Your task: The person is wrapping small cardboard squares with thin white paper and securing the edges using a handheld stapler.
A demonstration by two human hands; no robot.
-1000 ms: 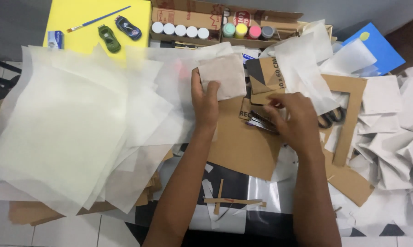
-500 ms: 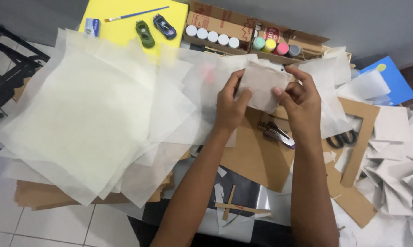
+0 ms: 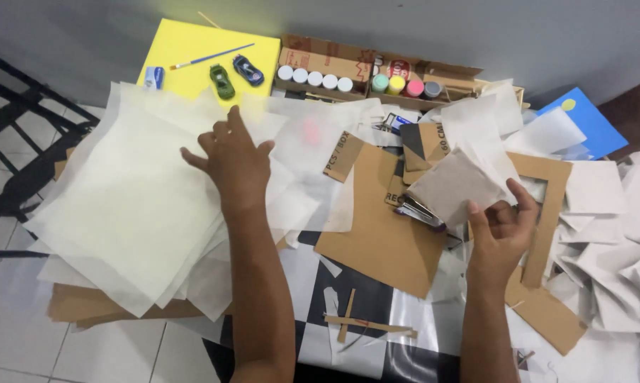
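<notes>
My left hand (image 3: 230, 162) lies flat, fingers spread, on a big stack of thin white translucent paper sheets (image 3: 121, 206). My right hand (image 3: 503, 228) holds a small grey-brown cardboard square (image 3: 453, 187) wrapped in thin paper, tilted above a brown cardboard sheet (image 3: 380, 234). A dark stapler-like tool (image 3: 418, 211) lies just under the held square.
A yellow board (image 3: 192, 50) with a paintbrush (image 3: 210, 57), two toy cars (image 3: 233, 75) and a small tube sits at the back. A cardboard box holds paint pots (image 3: 355, 80). A cardboard frame (image 3: 550, 213), blue card (image 3: 582, 128) and crumpled paper pieces (image 3: 618, 262) lie at right. A black rack (image 3: 15, 156) stands left.
Both hands held the small square together before. My left hand has let go and moved left onto the paper stack; my right hand has moved right and lower with the square.
</notes>
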